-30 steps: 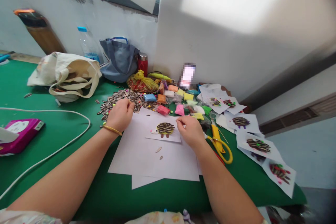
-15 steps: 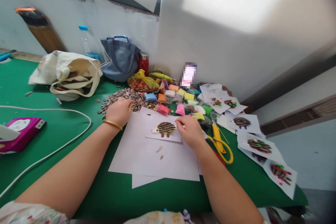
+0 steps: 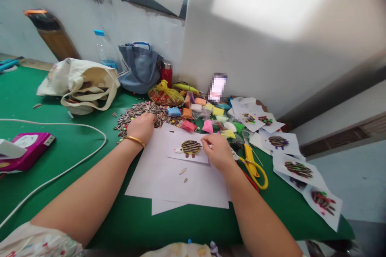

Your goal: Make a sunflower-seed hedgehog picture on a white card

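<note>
We see a small hedgehog card (image 3: 199, 159) in the middle of the frame, lying on a big white sheet (image 3: 144, 180), maybe to keep it clean. Our right hand (image 3: 218, 151) is at the card's right edge, thumb and finger in a narrow pinch; we can't tell if anything is between them. Our left hand (image 3: 141, 129) is by the sunflower seed pile (image 3: 132, 113), left of centre, probably because seeds are easy to reach there. Its fingertips are hidden, so we can't tell its grip. Two loose seeds (image 3: 182, 171) lie below the card.
</note>
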{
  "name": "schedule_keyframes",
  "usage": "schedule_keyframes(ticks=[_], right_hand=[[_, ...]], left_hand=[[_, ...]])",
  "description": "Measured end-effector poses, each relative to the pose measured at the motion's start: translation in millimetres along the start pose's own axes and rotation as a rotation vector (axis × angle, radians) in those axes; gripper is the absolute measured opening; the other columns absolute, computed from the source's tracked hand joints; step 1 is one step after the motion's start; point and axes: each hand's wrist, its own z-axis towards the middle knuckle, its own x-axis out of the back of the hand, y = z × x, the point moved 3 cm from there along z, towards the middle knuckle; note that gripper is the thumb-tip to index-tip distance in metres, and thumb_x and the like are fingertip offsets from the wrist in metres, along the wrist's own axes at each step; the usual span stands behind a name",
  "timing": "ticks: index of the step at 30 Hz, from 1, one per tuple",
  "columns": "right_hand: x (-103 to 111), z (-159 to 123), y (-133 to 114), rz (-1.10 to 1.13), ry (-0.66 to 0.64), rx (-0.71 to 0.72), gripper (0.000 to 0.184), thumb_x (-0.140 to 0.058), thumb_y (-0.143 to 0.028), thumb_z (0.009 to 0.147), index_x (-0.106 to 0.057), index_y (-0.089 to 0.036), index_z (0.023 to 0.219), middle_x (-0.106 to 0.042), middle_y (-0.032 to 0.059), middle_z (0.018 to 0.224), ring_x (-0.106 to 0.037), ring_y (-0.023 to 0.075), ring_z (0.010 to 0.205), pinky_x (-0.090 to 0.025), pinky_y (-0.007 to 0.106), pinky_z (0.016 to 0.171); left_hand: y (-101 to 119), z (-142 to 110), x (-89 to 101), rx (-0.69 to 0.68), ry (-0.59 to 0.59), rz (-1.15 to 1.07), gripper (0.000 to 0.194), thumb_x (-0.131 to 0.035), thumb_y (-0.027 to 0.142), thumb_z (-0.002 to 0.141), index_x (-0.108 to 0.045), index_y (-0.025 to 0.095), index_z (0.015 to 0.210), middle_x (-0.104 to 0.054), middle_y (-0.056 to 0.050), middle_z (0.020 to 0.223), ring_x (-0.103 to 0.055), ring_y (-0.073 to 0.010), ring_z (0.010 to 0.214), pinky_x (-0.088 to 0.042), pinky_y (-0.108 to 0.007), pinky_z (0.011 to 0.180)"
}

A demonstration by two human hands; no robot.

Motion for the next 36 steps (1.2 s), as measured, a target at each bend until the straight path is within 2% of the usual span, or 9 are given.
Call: schedule_keyframes(ticks=[5, 8, 11, 15, 18, 25, 30, 33, 36], right_hand=[[-1, 0, 1, -0.004, -0.003, 0.000, 0.020, -0.051, -0.021, 0.088, -0.069, -0.021, 0.080, -0.069, 0.0032, 0.080, -0.058, 0.0187, 0.078, -0.037, 0.029, 0.073], [-1, 0, 1, -0.006, -0.010, -0.002, 0.019, -0.051, -0.021, 0.088, -0.069, -0.021, 0.080, -0.069, 0.0029, 0.080, -0.058, 0.0185, 0.078, -0.037, 0.029, 0.072], [-1, 0, 1, -0.002, -0.007, 0.002, 0.020, -0.051, -0.022, 0.088, -0.069, -0.021, 0.080, -0.069, 0.0030, 0.081, -0.058, 0.0184, 0.078, -0.037, 0.029, 0.073], [1, 0, 0, 0.000, 0.001, 0.005, 0.020, -0.051, -0.021, 0.088, -0.069, -0.021, 0.079, -0.069, 0.0030, 0.081, -0.058, 0.0181, 0.079, -0.037, 0.028, 0.073], [1, 0, 0, -0.001, 0.002, 0.005, 0.020, -0.051, -0.021, 0.088, -0.069, -0.021, 0.079, -0.069, 0.0027, 0.081, -0.058, 0.0179, 0.079, -0.038, 0.028, 0.073], [-1, 1, 0, -0.015, -0.007, 0.005, 0.021, -0.051, -0.022, 0.088, -0.069, -0.021, 0.079, -0.069, 0.0033, 0.080, -0.058, 0.0183, 0.077, -0.038, 0.029, 0.073], [-2, 1, -1, -0.025, -0.025, 0.010, 0.022, -0.050, -0.023, 0.088, -0.069, -0.021, 0.077, -0.069, 0.0037, 0.079, -0.057, 0.0180, 0.075, -0.036, 0.028, 0.069], [-2, 1, -1, -0.023, -0.029, 0.007, 0.021, -0.050, -0.022, 0.088, -0.069, -0.021, 0.077, -0.069, 0.0031, 0.079, -0.057, 0.0177, 0.075, -0.036, 0.028, 0.070], [-2, 1, -1, -0.028, -0.019, 0.009, 0.021, -0.051, -0.022, 0.088, -0.068, -0.021, 0.076, -0.069, 0.0029, 0.079, -0.057, 0.0176, 0.076, -0.036, 0.028, 0.071]], left_hand=[[-4, 1, -2.0, 0.008, -0.034, 0.001, 0.031, -0.042, 0.029, 0.090, -0.068, 0.020, 0.103, -0.066, -0.014, 0.106, -0.065, -0.0296, 0.092, -0.046, -0.037, 0.071], [-5, 1, -3.4, 0.022, -0.057, -0.006, 0.032, -0.041, 0.030, 0.090, -0.069, 0.020, 0.101, -0.066, -0.014, 0.106, -0.065, -0.0296, 0.092, -0.046, -0.037, 0.072], [-4, 0, -0.3, 0.032, -0.015, -0.001, 0.034, -0.039, 0.032, 0.091, -0.070, 0.019, 0.097, -0.066, -0.014, 0.102, -0.065, -0.0289, 0.089, -0.046, -0.036, 0.071], [-3, -2, 7.8, 0.046, 0.080, -0.026, 0.039, -0.035, 0.036, 0.094, -0.070, 0.020, 0.101, -0.065, -0.012, 0.102, -0.064, -0.0264, 0.089, -0.046, -0.034, 0.073], [-5, -3, 11.9, 0.050, 0.117, -0.055, 0.035, -0.040, 0.038, 0.093, -0.070, 0.022, 0.101, -0.066, -0.010, 0.103, -0.064, -0.0255, 0.090, -0.046, -0.033, 0.075], [-10, -1, 5.1, 0.059, 0.039, -0.049, 0.035, -0.044, 0.032, 0.089, -0.072, 0.025, 0.109, -0.065, -0.011, 0.106, -0.064, -0.0265, 0.088, -0.047, -0.035, 0.074], [-5, 1, -1.3, 0.024, -0.037, -0.043, 0.036, -0.044, 0.034, 0.089, -0.075, 0.025, 0.104, -0.066, -0.012, 0.102, -0.065, -0.0289, 0.087, -0.047, -0.037, 0.071], [-3, 0, -0.9, 0.018, -0.036, -0.027, 0.035, -0.043, 0.032, 0.089, -0.075, 0.025, 0.100, -0.066, -0.012, 0.102, -0.064, -0.0281, 0.086, -0.046, -0.036, 0.070], [-1, -1, 2.1, 0.020, 0.014, -0.023, 0.034, -0.042, 0.032, 0.089, -0.073, 0.023, 0.098, -0.066, -0.012, 0.100, -0.064, -0.0272, 0.086, -0.046, -0.035, 0.069]])
